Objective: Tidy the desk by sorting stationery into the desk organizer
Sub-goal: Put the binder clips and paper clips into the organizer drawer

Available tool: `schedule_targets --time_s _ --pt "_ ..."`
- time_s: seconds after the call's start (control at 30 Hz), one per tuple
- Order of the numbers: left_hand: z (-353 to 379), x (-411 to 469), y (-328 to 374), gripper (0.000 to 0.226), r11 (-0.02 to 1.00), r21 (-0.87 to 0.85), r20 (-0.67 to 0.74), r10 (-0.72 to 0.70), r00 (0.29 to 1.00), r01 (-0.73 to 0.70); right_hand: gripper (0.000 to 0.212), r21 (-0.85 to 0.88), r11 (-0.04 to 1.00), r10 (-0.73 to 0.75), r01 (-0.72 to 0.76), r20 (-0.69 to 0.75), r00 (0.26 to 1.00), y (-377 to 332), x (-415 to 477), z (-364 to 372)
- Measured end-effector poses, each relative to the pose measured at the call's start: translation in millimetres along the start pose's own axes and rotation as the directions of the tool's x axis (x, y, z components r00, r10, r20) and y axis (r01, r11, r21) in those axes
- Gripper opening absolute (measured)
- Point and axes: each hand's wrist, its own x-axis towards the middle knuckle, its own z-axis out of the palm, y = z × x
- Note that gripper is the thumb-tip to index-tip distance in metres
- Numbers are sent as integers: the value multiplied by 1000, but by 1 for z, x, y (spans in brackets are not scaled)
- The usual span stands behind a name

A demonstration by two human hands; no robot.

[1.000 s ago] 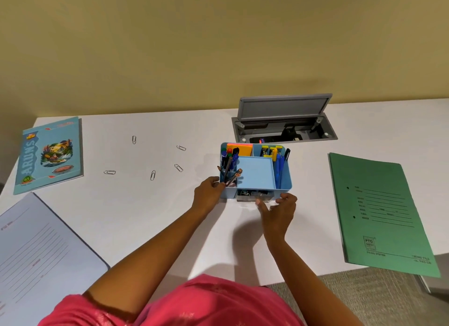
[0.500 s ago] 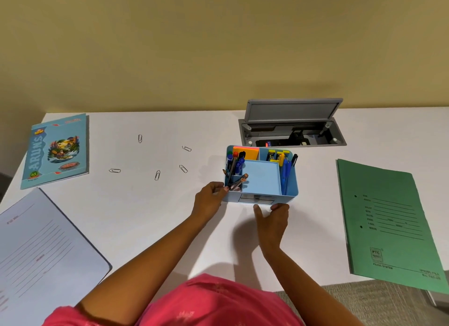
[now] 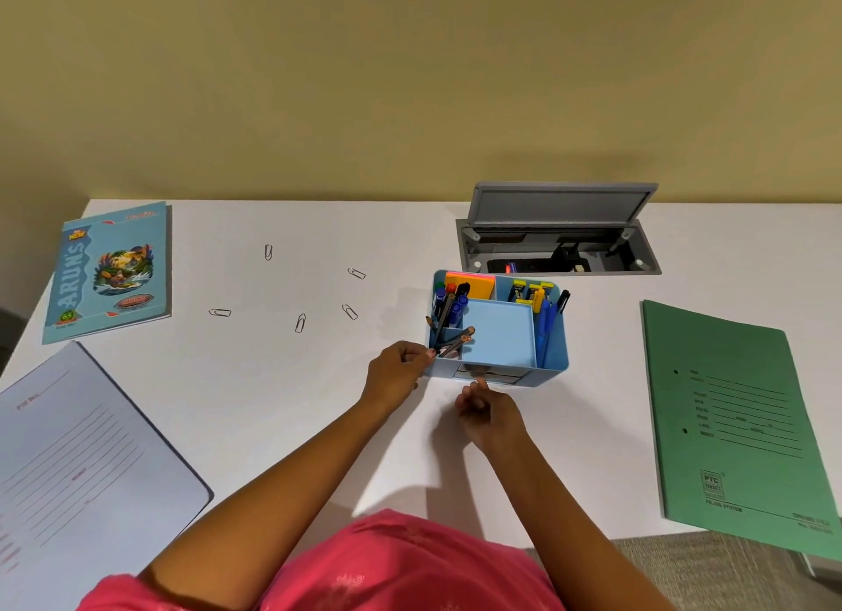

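The blue desk organizer (image 3: 499, 337) stands mid-desk, with pens, pencils, orange sticky notes and yellow clips in its compartments. My left hand (image 3: 397, 373) grips its front left corner, next to the pencils. My right hand (image 3: 490, 412) is just in front of the small drawer (image 3: 490, 376) in the organizer's front face. One fingertip reaches the drawer front, the other fingers are loosely curled, and the hand holds nothing. Several paper clips (image 3: 300, 322) lie loose on the desk left of the organizer.
A green folder (image 3: 738, 423) lies at the right, overhanging the front edge. At the left are a pale blue folder (image 3: 77, 464) and a teal book (image 3: 111, 271). Behind the organizer an open grey cable box (image 3: 558, 246) is sunk into the white desk (image 3: 273, 405).
The organizer's small drawer, pulled out a second ago, now sits flush. My right hand has drawn back from it and curled its fingers. My left hand stayed on the corner.
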Motion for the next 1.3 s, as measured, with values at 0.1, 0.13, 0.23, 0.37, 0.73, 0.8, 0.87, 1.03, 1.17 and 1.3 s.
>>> schedule_targets --time_s 0.1,0.13,0.23,0.37,0.73,0.8,0.87,1.03,1.17,1.3 --pt "-1 2 -1 11 997 71 -18 40 999 -39 23 57 997 49 -50 30 998 0 -4 0" --pt "0 3 -1 10 995 87 -19 46 999 -44 23 85 995 53 -56 43 998 0 -4 1" --pt "0 5 2 13 992 120 -23 50 999 -46 23 156 986 39 -52 82 996 1 -4 3" --pt "-1 7 6 14 989 135 -38 58 998 -52 19 208 978 -22 5 83 996 0 2 5" --pt "-4 11 18 22 986 167 -43 32 999 -24 15 201 979 -11 -25 177 984 5 8 11" --pt "-5 11 19 23 985 168 -50 33 998 -24 14 221 975 -1 -37 171 985 9 4 7" --pt "-6 12 19 21 989 150 -52 21 998 -13 20 212 976 19 -51 154 988 12 0 1" --pt "-6 12 19 23 991 132 -46 4 999 2 18 233 970 34 -66 137 990 3 0 -4" --pt "-5 12 18 27 991 133 -50 5 999 2 18 255 964 20 -75 210 978 0 7 1" --pt "-5 13 16 28 991 137 -56 14 998 -6 53 325 942 -56 -83 395 917 9 15 2"
